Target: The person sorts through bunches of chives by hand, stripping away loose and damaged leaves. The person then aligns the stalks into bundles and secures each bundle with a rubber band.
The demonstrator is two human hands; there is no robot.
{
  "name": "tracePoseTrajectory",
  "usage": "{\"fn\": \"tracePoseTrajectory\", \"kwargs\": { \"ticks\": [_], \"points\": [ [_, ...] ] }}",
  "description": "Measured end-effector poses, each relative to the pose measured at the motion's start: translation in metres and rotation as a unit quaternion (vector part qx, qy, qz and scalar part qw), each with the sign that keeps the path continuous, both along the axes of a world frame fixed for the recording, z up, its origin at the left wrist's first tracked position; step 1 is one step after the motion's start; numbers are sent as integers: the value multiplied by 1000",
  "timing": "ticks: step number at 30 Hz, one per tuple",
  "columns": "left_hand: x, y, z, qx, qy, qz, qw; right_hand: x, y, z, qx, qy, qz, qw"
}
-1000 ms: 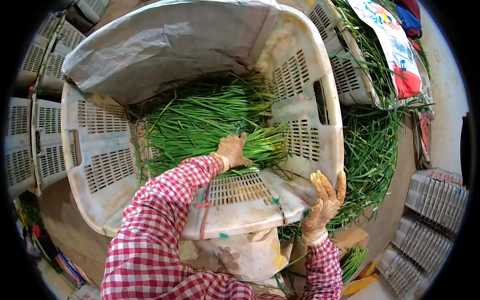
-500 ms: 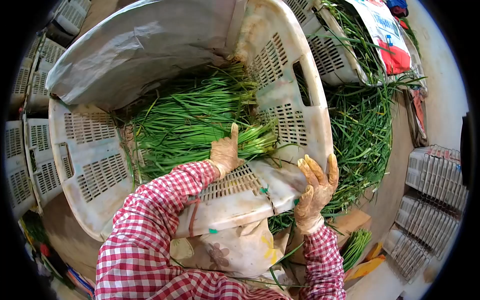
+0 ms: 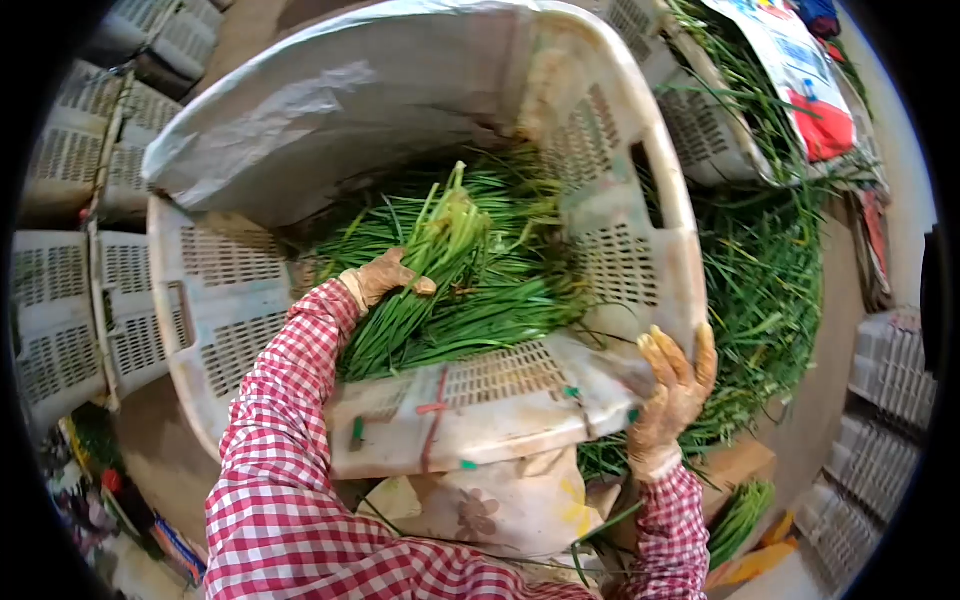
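Note:
My left hand (image 3: 388,280), in a worn pale glove, is closed round a bunch of garlic chives (image 3: 440,240) inside a big white plastic basket (image 3: 690,255). The bunch's pale stem ends point up and away from me. More chives (image 3: 500,315) lie flat on the basket floor beneath it. My right hand (image 3: 672,400), gloved too and stained yellow at the fingertips, rests by the basket's near right corner. Its fingers are stretched up and apart, with nothing held in them. The basket leans towards me, its far side lined with a grey-white sheet (image 3: 330,130).
A large heap of loose chives (image 3: 760,310) lies right of the basket. Beyond it is another crate (image 3: 700,130) of greens with a printed sack (image 3: 800,80). Stacked crates (image 3: 60,310) stand at left, others (image 3: 890,430) at right. A small chive bundle (image 3: 740,520) lies near front right.
My left hand has moved left and lifted a bunch of chives, its stem ends now turned upward. My right hand stays at the basket's corner. The whole view has shifted slightly.

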State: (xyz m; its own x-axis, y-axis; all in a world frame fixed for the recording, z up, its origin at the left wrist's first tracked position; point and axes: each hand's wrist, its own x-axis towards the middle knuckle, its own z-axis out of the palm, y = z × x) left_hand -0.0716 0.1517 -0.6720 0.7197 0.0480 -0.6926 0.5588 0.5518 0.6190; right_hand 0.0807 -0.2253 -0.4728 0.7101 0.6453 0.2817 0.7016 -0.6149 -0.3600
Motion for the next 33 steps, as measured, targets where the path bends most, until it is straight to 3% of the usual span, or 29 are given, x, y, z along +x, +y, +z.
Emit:
{"fn": "tracePoseTrajectory", "kwargs": {
  "ticks": [2,5,8,10,13,15,16,18,19,22,24,26,28,30,31,33],
  "points": [
    [-16,13,27,-47,-36,42,997,0,0,-2,23,5,-2,1000],
    [-40,27,10,-90,-56,59,993,1,1,2,6,-12,12,1000],
    [-45,19,60,-76,-88,62,991,1,0,8,-10,-31,26,999],
    [-47,24,96,-25,-95,74,992,0,2,8,0,-37,33,999],
    [-50,58,147,234,-144,22,961,0,-1,3,17,-20,29,999],
    [-50,75,196,275,-188,59,941,-3,-2,1,27,-15,23,999],
    [-53,86,219,313,-196,64,927,-4,-3,-1,26,-2,9,1000],
    [-52,97,262,373,-331,150,854,-6,-3,-5,78,58,-6,995],
    [-57,96,294,241,-340,175,892,-6,-2,-8,101,66,-2,993],
    [-39,86,346,123,-579,187,784,-8,-2,11,-65,13,-19,998],
    [-21,54,385,145,-598,205,761,-9,-3,32,18,33,4,999],
    [-3,17,408,76,-642,230,727,-15,-5,66,223,98,-3,970],
    [17,-15,413,21,-657,227,719,-40,-12,135,390,165,-8,906],
    [32,-56,419,-33,-644,269,716,-82,-32,211,421,106,-12,901],
    [40,-69,416,-80,-665,176,721,-102,-44,235,405,104,9,908],
    [49,-116,419,-100,-659,173,725,-130,-52,268,263,-10,126,957]
  ]
}}
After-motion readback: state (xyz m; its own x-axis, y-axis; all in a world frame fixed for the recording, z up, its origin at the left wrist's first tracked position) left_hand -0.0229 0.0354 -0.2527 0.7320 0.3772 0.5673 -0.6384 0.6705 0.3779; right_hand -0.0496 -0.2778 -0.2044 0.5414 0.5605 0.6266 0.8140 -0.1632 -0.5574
